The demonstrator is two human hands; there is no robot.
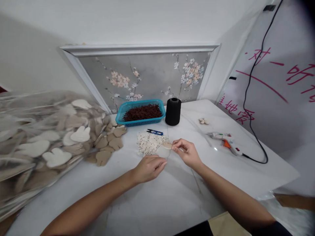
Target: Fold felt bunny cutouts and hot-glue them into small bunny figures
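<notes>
The right hand (187,151) pinches a small tan flat piece (167,145) between thumb and fingertips, raised over the near right side of a heap of small white bits (149,142). The left hand (150,168), just below and to the left, has its fingers curled together, their tips closed on a thin dark thread (168,155) that hangs below the piece. A narrow gap parts the hands. Bare white tabletop (137,209) spreads between the forearms, giving them room toward the body.

Just behind the heap lie blue snips (155,132); beyond, a black thread cone (173,111) stands upright close beside a blue basket (140,124) of dark reddish strips, both near the back edge by the wall. To the left, loose tan cutouts (104,147) spill beside a bulging clear bag (36,144), which limits room on that side. To the right, past an open stretch of table, a glue gun (225,141) lies inside the slanting right edge, its black cord (256,161) looping near that edge.
</notes>
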